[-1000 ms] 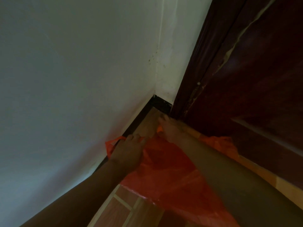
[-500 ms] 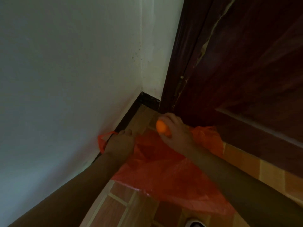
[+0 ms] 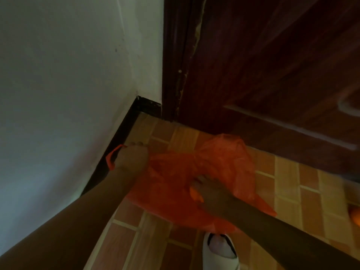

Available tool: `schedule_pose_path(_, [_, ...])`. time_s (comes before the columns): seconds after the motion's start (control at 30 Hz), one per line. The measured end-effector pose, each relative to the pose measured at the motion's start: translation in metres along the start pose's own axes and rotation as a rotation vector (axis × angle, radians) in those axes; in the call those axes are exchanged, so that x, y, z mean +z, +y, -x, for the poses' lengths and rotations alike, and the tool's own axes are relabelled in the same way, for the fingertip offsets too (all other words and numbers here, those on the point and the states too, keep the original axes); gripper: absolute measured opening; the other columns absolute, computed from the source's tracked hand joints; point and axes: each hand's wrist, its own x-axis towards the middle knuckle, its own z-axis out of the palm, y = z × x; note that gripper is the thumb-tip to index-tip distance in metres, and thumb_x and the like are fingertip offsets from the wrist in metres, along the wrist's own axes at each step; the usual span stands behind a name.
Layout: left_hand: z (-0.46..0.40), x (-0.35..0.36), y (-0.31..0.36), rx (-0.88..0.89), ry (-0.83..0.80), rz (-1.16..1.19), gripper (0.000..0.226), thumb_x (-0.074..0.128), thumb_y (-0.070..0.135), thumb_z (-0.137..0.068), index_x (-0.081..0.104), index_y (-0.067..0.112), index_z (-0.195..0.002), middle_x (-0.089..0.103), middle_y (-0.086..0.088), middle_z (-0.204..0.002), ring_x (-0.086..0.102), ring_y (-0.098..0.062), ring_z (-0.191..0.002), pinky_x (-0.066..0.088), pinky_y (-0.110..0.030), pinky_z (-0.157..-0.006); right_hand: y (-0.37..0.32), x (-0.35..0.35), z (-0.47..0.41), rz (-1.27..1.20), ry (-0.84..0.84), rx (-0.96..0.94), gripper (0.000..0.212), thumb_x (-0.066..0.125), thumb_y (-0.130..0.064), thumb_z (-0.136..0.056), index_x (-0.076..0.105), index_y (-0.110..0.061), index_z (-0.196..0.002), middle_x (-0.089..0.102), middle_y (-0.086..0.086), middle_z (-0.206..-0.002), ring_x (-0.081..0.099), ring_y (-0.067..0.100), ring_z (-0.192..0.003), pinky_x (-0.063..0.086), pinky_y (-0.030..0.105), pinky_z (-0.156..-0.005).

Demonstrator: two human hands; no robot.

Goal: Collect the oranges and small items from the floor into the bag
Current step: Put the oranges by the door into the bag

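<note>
An orange plastic bag [image 3: 175, 172] lies spread on the tiled floor in the corner by the door. My left hand [image 3: 133, 155] grips the bag's left edge near its handle loop, close to the dark skirting. My right hand [image 3: 209, 189] is over the bag's opening, closed around an orange [image 3: 194, 194] that shows under its fingers. A second orange [image 3: 355, 216] rests on the floor at the right edge of the view.
A white wall [image 3: 68, 84] with black skirting stands on the left. A dark wooden door [image 3: 272, 65] closes off the back. A foot in a white slipper [image 3: 220, 252] stands just below the bag. Brown tiled floor [image 3: 292, 182] runs to the right.
My right hand took the orange from the corner by the door and brought it back over the bag's opening. The left hand kept hold of the bag's edge.
</note>
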Motion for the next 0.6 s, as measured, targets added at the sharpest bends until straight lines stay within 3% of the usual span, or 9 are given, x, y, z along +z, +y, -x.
schedule_pose_path(0.13, [0.0,-0.002,0.001,0.028,-0.001,0.0,0.03,0.052,0.015,-0.1,0.056,0.012,-0.129,0.057,-0.01,-0.123,0.056,-0.029,-0.116,0.047,-0.038,-0.08,0.0,-0.009,0.005,0.112,-0.022,-0.036,0.053,0.051,-0.031,-0.106,0.042,-0.016,-0.156,0.018,0.01,-0.171,0.012,0.031,-0.158,0.008,0.041,-0.125])
schedule_pose_path(0.2, [0.0,-0.001,-0.002,0.043,0.028,0.027,0.025,0.049,0.02,-0.101,0.059,0.012,-0.122,0.057,-0.009,-0.113,0.058,-0.028,-0.106,0.044,-0.036,-0.074,-0.006,-0.015,0.005,0.174,0.153,-0.088,0.041,0.047,-0.032,-0.102,0.065,-0.014,-0.135,0.05,0.015,-0.152,0.046,0.037,-0.141,0.033,0.052,-0.118])
schedule_pose_path(0.23, [0.001,-0.001,-0.003,0.052,0.047,0.041,0.023,0.048,0.026,-0.101,0.06,0.013,-0.116,0.055,-0.007,-0.105,0.057,-0.027,-0.097,0.044,-0.037,-0.071,-0.007,-0.015,0.003,0.189,0.228,-0.092,0.042,0.045,-0.035,-0.097,0.075,-0.014,-0.117,0.066,0.015,-0.131,0.063,0.039,-0.12,0.05,0.055,-0.105])
schedule_pose_path(0.27, [0.002,0.001,-0.004,0.061,0.059,0.05,0.025,0.047,0.033,-0.101,0.06,0.014,-0.111,0.053,-0.005,-0.099,0.054,-0.025,-0.09,0.044,-0.036,-0.068,-0.004,-0.01,0.001,0.205,0.304,-0.11,0.044,0.043,-0.038,-0.091,0.078,-0.015,-0.103,0.072,0.012,-0.112,0.071,0.035,-0.1,0.059,0.052,-0.091])
schedule_pose_path(0.33, [0.003,0.004,-0.005,0.073,0.06,0.054,0.032,0.046,0.046,-0.098,0.061,0.019,-0.105,0.055,-0.003,-0.097,0.053,-0.023,-0.088,0.046,-0.035,-0.067,-0.003,-0.007,-0.001,0.245,0.344,-0.09,0.045,0.042,-0.042,-0.086,0.078,-0.018,-0.097,0.072,0.006,-0.102,0.071,0.03,-0.088,0.06,0.047,-0.082])
schedule_pose_path(0.4, [0.003,0.004,-0.005,0.084,0.033,0.047,0.048,0.046,0.058,-0.09,0.064,0.022,-0.116,0.057,-0.003,-0.1,0.056,-0.024,-0.097,0.05,-0.037,-0.07,-0.004,-0.014,-0.003,0.22,0.338,-0.041,0.041,0.048,-0.042,-0.085,0.076,-0.018,-0.101,0.07,0.007,-0.109,0.069,0.031,-0.095,0.058,0.047,-0.083])
schedule_pose_path(0.47, [0.004,0.002,-0.004,0.09,-0.028,0.007,0.056,0.055,0.06,-0.085,0.062,0.022,-0.125,0.058,-0.003,-0.106,0.056,-0.026,-0.106,0.053,-0.04,-0.077,-0.001,-0.021,-0.005,0.209,0.37,0.041,0.037,0.068,-0.04,-0.077,0.075,-0.019,-0.106,0.067,0.008,-0.116,0.065,0.033,-0.103,0.054,0.048,-0.085])
schedule_pose_path(0.53, [0.005,0.001,-0.003,0.083,-0.038,-0.028,0.044,0.063,0.044,-0.09,0.061,0.021,-0.128,0.058,-0.004,-0.111,0.055,-0.026,-0.11,0.055,-0.041,-0.082,0.005,-0.032,-0.005,0.192,0.36,0.143,0.049,0.08,-0.034,-0.068,0.074,-0.019,-0.113,0.062,0.011,-0.126,0.059,0.036,-0.114,0.05,0.052,-0.09])
schedule_pose_path(0.6, [0.005,0.0,-0.003,0.075,-0.029,-0.032,0.034,0.063,0.029,-0.094,0.062,0.019,-0.127,0.059,-0.006,-0.114,0.056,-0.027,-0.112,0.056,-0.041,-0.082,0.014,-0.044,-0.003,0.173,0.397,0.248,0.054,0.08,-0.03,-0.071,0.068,-0.018,-0.123,0.055,0.014,-0.138,0.051,0.039,-0.127,0.043,0.061,-0.101])
